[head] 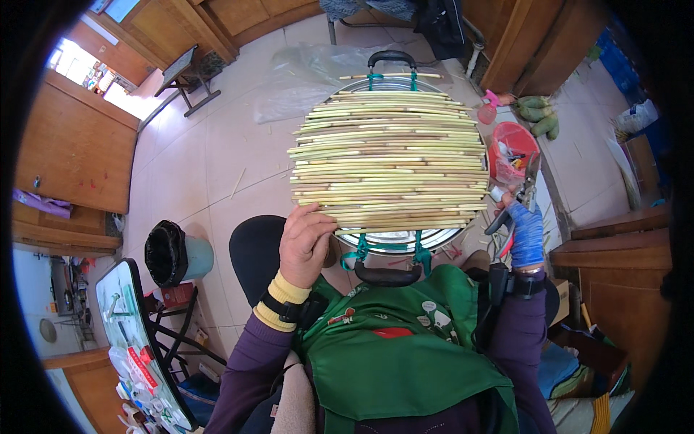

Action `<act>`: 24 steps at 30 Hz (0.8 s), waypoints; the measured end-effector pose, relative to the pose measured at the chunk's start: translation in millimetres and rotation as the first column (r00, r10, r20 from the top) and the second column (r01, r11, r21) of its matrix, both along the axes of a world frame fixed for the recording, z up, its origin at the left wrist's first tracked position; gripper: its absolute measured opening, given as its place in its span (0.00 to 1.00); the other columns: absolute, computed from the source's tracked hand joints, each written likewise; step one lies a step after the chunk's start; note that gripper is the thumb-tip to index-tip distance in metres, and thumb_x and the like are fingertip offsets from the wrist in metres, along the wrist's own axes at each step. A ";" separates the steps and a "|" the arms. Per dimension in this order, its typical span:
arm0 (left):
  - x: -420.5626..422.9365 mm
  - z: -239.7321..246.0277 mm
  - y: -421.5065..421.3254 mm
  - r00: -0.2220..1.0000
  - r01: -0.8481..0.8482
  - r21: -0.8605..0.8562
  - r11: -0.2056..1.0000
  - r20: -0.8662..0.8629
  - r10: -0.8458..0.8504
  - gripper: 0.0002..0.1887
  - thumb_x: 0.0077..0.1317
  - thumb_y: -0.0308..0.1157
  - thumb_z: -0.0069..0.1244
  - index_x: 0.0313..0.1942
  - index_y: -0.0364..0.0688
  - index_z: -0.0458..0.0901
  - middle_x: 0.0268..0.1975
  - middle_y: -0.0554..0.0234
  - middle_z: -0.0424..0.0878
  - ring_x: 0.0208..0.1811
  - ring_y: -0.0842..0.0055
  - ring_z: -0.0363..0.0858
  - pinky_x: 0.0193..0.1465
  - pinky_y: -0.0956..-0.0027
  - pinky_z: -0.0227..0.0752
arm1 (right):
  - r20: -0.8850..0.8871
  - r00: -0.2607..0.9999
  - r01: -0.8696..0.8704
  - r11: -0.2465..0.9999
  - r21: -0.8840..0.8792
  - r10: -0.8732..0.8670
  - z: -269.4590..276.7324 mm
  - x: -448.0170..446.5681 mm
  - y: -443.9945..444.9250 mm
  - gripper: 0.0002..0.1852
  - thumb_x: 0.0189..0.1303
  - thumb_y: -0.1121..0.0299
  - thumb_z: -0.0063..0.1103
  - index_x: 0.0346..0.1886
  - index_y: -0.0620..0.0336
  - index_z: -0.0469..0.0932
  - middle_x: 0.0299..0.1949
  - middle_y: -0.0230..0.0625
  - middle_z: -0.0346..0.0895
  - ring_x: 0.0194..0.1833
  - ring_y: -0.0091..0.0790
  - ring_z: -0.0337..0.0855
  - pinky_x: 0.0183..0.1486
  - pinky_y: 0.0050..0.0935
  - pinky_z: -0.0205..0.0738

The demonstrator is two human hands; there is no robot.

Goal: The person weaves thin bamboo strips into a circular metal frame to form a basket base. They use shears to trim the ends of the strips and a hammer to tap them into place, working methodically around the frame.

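Note:
Pale green plant stalks [390,161] lie side by side across a round metal pan [396,245], covering most of it. Green ribbon [356,255] is tied at the pan's near black handle [387,274] and its far one. My left hand [308,241] is at the left end of the nearest stalk [398,225], with its fingers closed over the end. At the pan's right side, my right hand [525,228], in a blue wrap, holds hand pruners [529,187] with their jaws pointing away from me. A small white spool-like object [496,193] shows at its fingertips.
A pink basket [514,142] holding small items stands right of the pan, near a pink spray bottle [489,108] and green radish-like vegetables [537,114]. Clear plastic sheeting [295,70] lies beyond. A lined bin [198,255] and a cluttered table [122,304] are at left.

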State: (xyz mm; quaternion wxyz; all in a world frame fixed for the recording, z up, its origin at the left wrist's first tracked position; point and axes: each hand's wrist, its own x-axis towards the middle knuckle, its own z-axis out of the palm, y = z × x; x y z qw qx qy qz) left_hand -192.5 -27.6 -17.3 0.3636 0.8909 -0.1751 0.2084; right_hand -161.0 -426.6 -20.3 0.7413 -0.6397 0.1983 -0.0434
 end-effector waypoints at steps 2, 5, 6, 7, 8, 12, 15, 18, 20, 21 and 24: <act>-0.7 -0.2 0.7 0.999 0.031 -0.013 0.999 -0.005 -0.032 0.11 0.55 0.18 0.58 0.38 0.43 0.85 0.44 0.65 0.85 0.60 0.58 0.76 0.69 0.46 0.60 | -0.004 1.000 0.023 0.999 0.042 -0.023 1.2 -1.0 0.6 0.16 0.63 0.69 0.63 0.52 0.62 0.75 0.34 0.33 0.79 0.35 0.28 0.81 0.41 0.28 0.79; -3.1 5.1 -1.9 0.998 0.062 0.031 0.998 -0.023 -0.062 0.14 0.56 0.18 0.56 0.42 0.45 0.85 0.47 0.64 0.85 0.64 0.56 0.74 0.71 0.45 0.54 | 0.017 0.998 0.055 0.996 0.070 -0.057 0.6 -0.7 1.1 0.16 0.63 0.68 0.63 0.52 0.60 0.75 0.34 0.34 0.79 0.35 0.29 0.82 0.41 0.29 0.79; -3.4 8.5 -3.1 0.998 0.064 0.065 0.996 -0.027 -0.062 0.15 0.57 0.19 0.56 0.43 0.45 0.85 0.49 0.63 0.85 0.65 0.55 0.73 0.72 0.44 0.52 | 0.032 0.997 0.068 0.995 0.077 -0.071 -0.1 -0.5 0.5 0.16 0.63 0.68 0.64 0.52 0.59 0.75 0.34 0.34 0.79 0.35 0.29 0.82 0.42 0.30 0.80; -3.5 12.5 -3.3 0.993 0.100 0.057 0.993 -0.060 -0.097 0.16 0.57 0.20 0.57 0.46 0.47 0.85 0.52 0.63 0.84 0.68 0.54 0.70 0.74 0.43 0.46 | 0.046 0.996 0.073 0.995 0.073 -0.076 -1.1 -1.4 -0.2 0.16 0.63 0.68 0.64 0.53 0.59 0.75 0.35 0.34 0.79 0.35 0.30 0.82 0.41 0.30 0.80; -4.2 17.4 -2.2 0.994 0.101 0.068 0.993 -0.039 -0.098 0.16 0.58 0.20 0.57 0.46 0.46 0.85 0.52 0.62 0.84 0.68 0.54 0.70 0.74 0.43 0.45 | 0.052 0.996 0.069 0.996 0.059 -0.072 -2.0 -2.0 -1.4 0.17 0.63 0.68 0.63 0.54 0.59 0.75 0.35 0.34 0.79 0.35 0.30 0.82 0.41 0.30 0.80; 18.5 37.3 26.3 0.996 -0.046 0.056 0.997 0.075 0.042 0.12 0.60 0.21 0.56 0.44 0.42 0.84 0.51 0.60 0.85 0.67 0.56 0.72 0.75 0.43 0.43 | 0.075 0.993 0.083 0.994 0.073 -0.089 -4.5 -1.3 -6.0 0.17 0.64 0.69 0.61 0.56 0.61 0.74 0.34 0.34 0.78 0.35 0.29 0.81 0.39 0.28 0.79; 45.1 42.4 52.1 0.987 -0.152 -0.132 0.980 0.029 0.157 0.13 0.67 0.27 0.51 0.52 0.40 0.82 0.55 0.54 0.82 0.68 0.53 0.69 0.75 0.46 0.44 | 0.071 0.982 0.156 0.965 0.211 -0.174 -2.2 1.6 -5.8 0.15 0.64 0.70 0.62 0.53 0.61 0.75 0.32 0.34 0.77 0.32 0.28 0.79 0.36 0.27 0.78; 64.4 34.2 53.5 0.972 -0.223 -0.315 0.923 -0.148 0.185 0.23 0.74 0.37 0.42 0.65 0.37 0.70 0.67 0.46 0.71 0.74 0.52 0.59 0.76 0.51 0.43 | 0.058 0.973 0.197 0.933 0.302 -0.225 4.3 3.3 -3.9 0.13 0.65 0.70 0.61 0.51 0.60 0.76 0.30 0.32 0.75 0.31 0.26 0.77 0.36 0.27 0.78; 65.9 27.7 47.2 0.989 -0.141 -0.025 0.990 -0.044 0.140 0.28 0.76 0.41 0.37 0.69 0.35 0.61 0.72 0.44 0.61 0.76 0.55 0.53 0.77 0.55 0.42 | 0.067 0.965 0.211 0.906 0.367 -0.252 9.2 5.2 -3.2 0.11 0.66 0.69 0.60 0.49 0.61 0.76 0.30 0.29 0.73 0.32 0.25 0.75 0.35 0.27 0.76; 65.6 24.7 43.7 0.994 -0.107 0.125 0.986 0.000 0.107 0.30 0.77 0.43 0.34 0.72 0.34 0.56 0.74 0.43 0.56 0.77 0.56 0.50 0.77 0.57 0.41 | 0.091 0.962 0.207 0.908 0.364 -0.256 13.2 6.3 -4.9 0.11 0.66 0.69 0.60 0.48 0.61 0.75 0.30 0.29 0.72 0.32 0.25 0.74 0.35 0.27 0.75; 67.5 21.8 47.6 0.981 -0.174 -0.217 0.961 -0.129 0.148 0.31 0.78 0.45 0.32 0.71 0.32 0.56 0.74 0.47 0.56 0.77 0.59 0.49 0.77 0.59 0.40 | 0.204 0.956 0.095 0.883 0.460 -0.210 29.0 5.7 -12.4 0.09 0.66 0.69 0.60 0.44 0.61 0.74 0.30 0.29 0.70 0.31 0.24 0.72 0.35 0.26 0.71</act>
